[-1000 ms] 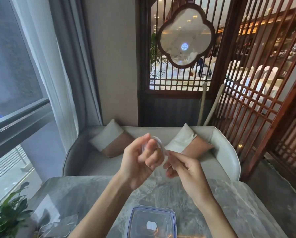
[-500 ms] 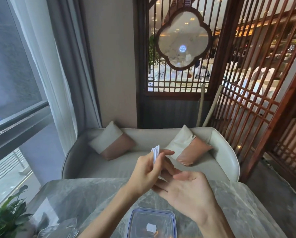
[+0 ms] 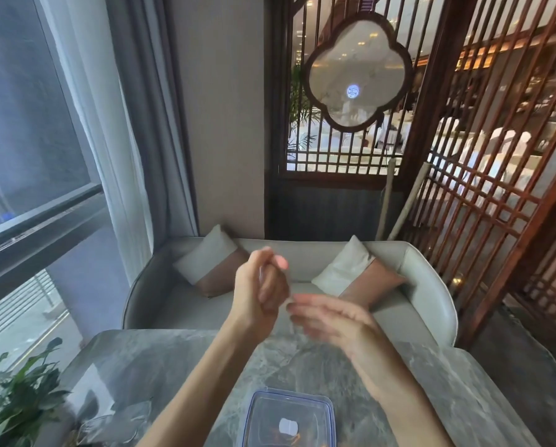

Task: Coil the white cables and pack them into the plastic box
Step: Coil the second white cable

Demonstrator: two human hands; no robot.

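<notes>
Head view: white cable [image 3: 263,273], a blurred pale sliver, held in the curled fingers [image 3: 277,262] of the left hand [image 3: 258,291], raised beyond the plastic box [image 3: 289,411]. Right hand [image 3: 331,321], also beyond the box, has straight fingers holding nothing. The box rests on the table [image 3: 173,366].

We see a grey-veined table [image 3: 160,359]; a clear plastic box [image 3: 291,394] rimmed blue; white-and-brown cushions [image 3: 212,262]; a red-brown lattice screen [image 3: 483,188].

A grey marble table [image 3: 147,359] stands before a pale curved sofa [image 3: 431,285] bearing two cushions [image 3: 212,262]. Daylight enters through a curtained window [image 3: 28,124] on the left. Dark wooden lattice screens [image 3: 483,195] close the back and right.
</notes>
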